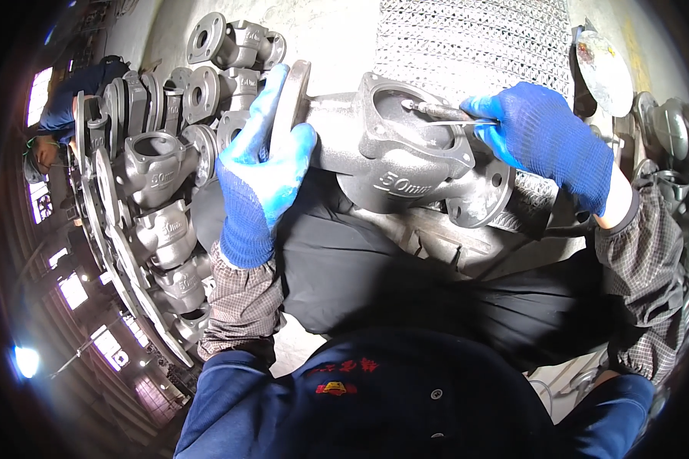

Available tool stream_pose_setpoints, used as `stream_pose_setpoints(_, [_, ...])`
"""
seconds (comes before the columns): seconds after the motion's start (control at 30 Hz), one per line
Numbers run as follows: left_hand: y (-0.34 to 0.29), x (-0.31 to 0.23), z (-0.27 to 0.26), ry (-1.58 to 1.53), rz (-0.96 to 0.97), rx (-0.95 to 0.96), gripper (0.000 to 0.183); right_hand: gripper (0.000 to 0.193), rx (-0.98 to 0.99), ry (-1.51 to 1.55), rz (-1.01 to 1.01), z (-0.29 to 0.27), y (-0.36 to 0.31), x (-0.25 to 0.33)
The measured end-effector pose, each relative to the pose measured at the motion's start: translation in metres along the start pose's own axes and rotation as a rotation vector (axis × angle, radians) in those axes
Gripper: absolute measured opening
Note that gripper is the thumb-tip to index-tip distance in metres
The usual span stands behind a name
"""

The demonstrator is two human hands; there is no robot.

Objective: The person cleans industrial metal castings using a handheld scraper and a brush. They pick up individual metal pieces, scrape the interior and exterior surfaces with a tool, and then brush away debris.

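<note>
A grey cast-metal valve body [337, 145] lies in front of me, its wide bolted opening turned up. My left hand [256, 172], in a blue coated glove, grips its left flange [291, 99], fingers along the outer face and thumb on the inner side. My right hand [540, 130], also gloved in blue, is closed round a slim metal hand tool [455, 121]. The tool's tip reaches into the opening from the right; its exact kind I cannot make out. A second flange [478, 203] faces toward me at the lower right.
Several similar valve bodies [161, 164] are stacked on the left, with more [233, 42] at the back left. A perforated metal sheet [475, 42] stands behind the work. Other metal castings [670, 130] sit at the far right. Another person's arm [47, 153] shows at far left.
</note>
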State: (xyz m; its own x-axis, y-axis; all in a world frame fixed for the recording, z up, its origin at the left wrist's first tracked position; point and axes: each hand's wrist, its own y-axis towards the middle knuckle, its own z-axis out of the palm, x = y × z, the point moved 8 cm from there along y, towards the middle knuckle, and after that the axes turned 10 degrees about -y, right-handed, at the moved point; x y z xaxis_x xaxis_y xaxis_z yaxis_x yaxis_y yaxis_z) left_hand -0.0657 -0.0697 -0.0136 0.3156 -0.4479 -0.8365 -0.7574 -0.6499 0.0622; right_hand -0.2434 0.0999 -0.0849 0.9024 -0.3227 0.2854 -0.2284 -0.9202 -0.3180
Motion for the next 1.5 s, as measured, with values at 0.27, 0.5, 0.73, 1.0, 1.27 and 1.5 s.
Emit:
stream_pose_setpoints(0.27, [0.001,-0.003,0.001,-0.062,0.007,-0.008,0.052,0.02,-0.046,-0.018,-0.008,-0.003,-0.002,0.0])
stream_pose_setpoints(0.5, [0.0,0.002,0.0,-0.016,0.012,-0.009,0.052,0.022,-0.025,0.011,0.014,-0.001,0.0,-0.005])
stream_pose_setpoints(0.73, [-0.001,-0.004,0.0,0.005,-0.08,-0.007,0.054,0.023,0.076,0.062,0.003,0.007,0.012,-0.007])
stream_pose_setpoints(1.0, [0.0,-0.006,0.002,-0.005,0.07,0.029,0.054,0.027,0.07,-0.084,-0.088,-0.003,0.02,-0.003])
stream_pose_setpoints(1.27, [-0.002,-0.009,0.002,-0.045,0.077,0.028,0.054,0.027,0.11,-0.045,-0.09,-0.001,0.022,-0.001])
stream_pose_setpoints(1.5, [-0.003,-0.008,0.001,0.01,0.057,0.04,0.053,0.028,0.21,-0.07,-0.128,0.002,0.034,0.002])
